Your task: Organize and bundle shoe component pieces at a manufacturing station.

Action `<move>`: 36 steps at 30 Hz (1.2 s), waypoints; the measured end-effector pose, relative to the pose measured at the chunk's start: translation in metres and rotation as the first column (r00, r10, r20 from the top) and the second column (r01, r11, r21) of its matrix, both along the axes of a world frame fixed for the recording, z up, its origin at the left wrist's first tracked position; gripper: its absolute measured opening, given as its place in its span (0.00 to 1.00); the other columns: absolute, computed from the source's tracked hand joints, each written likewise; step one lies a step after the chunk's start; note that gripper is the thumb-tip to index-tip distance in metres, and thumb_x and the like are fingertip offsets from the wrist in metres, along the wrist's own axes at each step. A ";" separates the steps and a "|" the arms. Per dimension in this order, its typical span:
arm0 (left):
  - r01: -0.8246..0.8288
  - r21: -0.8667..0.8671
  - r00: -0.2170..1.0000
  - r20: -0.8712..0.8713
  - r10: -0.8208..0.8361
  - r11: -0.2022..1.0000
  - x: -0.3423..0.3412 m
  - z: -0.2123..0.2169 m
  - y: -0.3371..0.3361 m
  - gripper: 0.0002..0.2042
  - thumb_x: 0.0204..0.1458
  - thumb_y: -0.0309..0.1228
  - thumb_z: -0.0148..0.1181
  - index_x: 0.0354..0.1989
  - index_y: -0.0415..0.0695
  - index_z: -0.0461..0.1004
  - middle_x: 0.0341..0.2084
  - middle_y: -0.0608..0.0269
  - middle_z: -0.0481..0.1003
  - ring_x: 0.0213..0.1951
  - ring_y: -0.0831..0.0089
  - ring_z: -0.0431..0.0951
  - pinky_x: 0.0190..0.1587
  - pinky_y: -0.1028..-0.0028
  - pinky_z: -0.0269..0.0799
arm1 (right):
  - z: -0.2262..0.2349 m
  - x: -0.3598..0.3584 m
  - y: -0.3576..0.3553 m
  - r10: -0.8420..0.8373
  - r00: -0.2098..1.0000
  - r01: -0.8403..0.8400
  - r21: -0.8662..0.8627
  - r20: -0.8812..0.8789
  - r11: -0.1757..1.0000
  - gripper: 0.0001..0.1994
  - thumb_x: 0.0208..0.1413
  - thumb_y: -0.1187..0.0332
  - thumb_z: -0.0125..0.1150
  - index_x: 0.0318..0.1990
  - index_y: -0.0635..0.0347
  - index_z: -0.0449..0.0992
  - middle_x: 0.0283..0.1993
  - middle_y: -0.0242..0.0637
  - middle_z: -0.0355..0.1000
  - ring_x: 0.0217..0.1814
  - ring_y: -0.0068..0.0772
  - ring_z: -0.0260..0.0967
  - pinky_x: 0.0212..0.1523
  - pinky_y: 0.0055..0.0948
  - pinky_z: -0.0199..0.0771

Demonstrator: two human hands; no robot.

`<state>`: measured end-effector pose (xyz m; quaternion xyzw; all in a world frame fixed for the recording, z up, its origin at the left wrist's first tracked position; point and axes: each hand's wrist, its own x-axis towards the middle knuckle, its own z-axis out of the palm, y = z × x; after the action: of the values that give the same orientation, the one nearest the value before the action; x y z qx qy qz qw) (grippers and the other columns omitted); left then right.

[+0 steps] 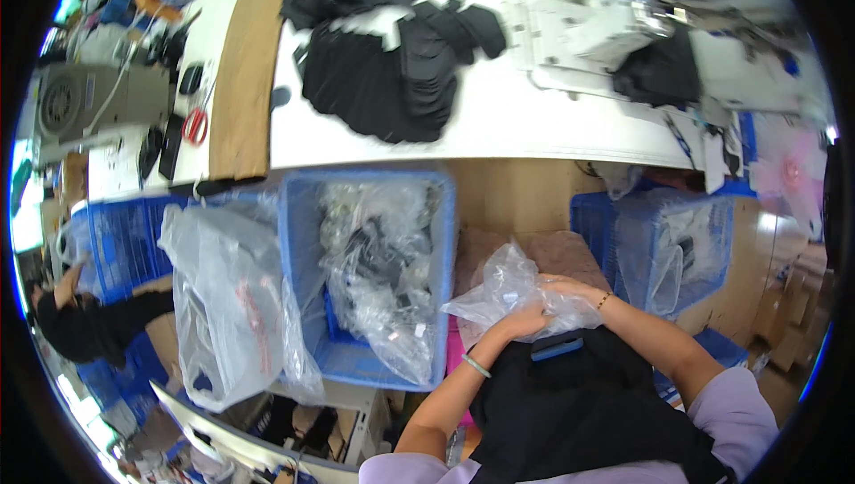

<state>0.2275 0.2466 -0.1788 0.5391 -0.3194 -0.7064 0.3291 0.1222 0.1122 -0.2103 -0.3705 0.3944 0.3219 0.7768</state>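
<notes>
A person's two hands meet over a crumpled clear plastic bag [512, 292] held just above a black garment [579, 404] on the lap, near the lower middle of the view. The left hand [521, 322] is closed on the bag's near edge; the right hand [570, 290] lies on top of it, and its fingers are partly hidden by the plastic, so its grip cannot be told. What the bag holds is hard to make out. To the left, a blue plastic crate [303, 261] holds more clear bags with dark items inside. Another blue crate [592, 226] on the right is lined with clear plastic. Far off, black fabric pieces [392, 65] lie blurred on a white table [534, 119].
</notes>
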 end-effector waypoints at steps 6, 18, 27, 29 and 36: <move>-0.073 -0.364 0.922 0.330 0.201 0.929 -0.039 0.001 -0.047 0.26 0.44 0.32 0.61 0.52 0.37 0.64 0.47 0.46 0.70 0.50 0.56 0.70 0.53 0.65 0.63 | -0.014 -0.107 -0.081 -0.311 0.933 0.346 -0.687 0.180 0.639 0.17 0.45 0.68 0.58 0.44 0.66 0.71 0.40 0.43 0.72 0.42 0.34 0.71 0.43 0.31 0.71; 0.584 -0.133 0.757 0.445 -0.478 0.801 -0.176 -0.002 -0.172 0.16 0.52 0.34 0.56 0.49 0.45 0.70 0.35 0.54 0.77 0.37 0.68 0.78 0.40 0.73 0.71 | 0.016 -0.630 0.072 -0.880 -0.196 -0.571 -0.780 0.432 -0.256 0.15 0.46 0.75 0.50 0.44 0.66 0.68 0.42 0.55 0.70 0.47 0.55 0.67 0.48 0.40 0.65; 0.958 0.080 0.167 0.629 -0.759 0.277 -0.259 -0.007 -0.233 0.15 0.52 0.36 0.53 0.46 0.42 0.71 0.34 0.54 0.76 0.38 0.64 0.77 0.42 0.68 0.70 | 0.112 -0.626 0.163 -0.806 -0.087 -0.779 -0.544 0.585 -0.311 0.19 0.30 0.88 0.48 0.35 0.64 0.63 0.36 0.45 0.61 0.43 0.48 0.61 0.48 0.34 0.61; 0.943 0.101 0.190 0.620 -0.761 0.317 -0.305 0.004 -0.250 0.12 0.53 0.28 0.51 0.46 0.39 0.71 0.33 0.56 0.76 0.36 0.69 0.78 0.39 0.74 0.72 | 0.074 -0.631 0.151 -0.889 0.000 -0.744 -0.593 0.458 -0.306 0.19 0.29 0.88 0.47 0.35 0.63 0.64 0.38 0.48 0.60 0.46 0.51 0.60 0.50 0.39 0.61; 0.806 -0.025 0.479 0.613 -0.628 0.591 -0.440 -0.017 -0.281 0.09 0.54 0.19 0.46 0.41 0.35 0.71 0.32 0.59 0.75 0.35 0.72 0.77 0.40 0.76 0.72 | -0.218 -0.731 0.161 -0.755 0.124 -0.216 -0.760 -0.644 0.613 0.10 0.53 0.70 0.45 0.34 0.58 0.76 0.38 0.44 0.73 0.41 0.39 0.71 0.38 0.38 0.72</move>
<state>-0.2129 -0.0341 -0.1962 0.4693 -0.7028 -0.5338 -0.0273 -0.6086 0.2736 -0.4285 -0.2533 0.9432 0.1241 0.1756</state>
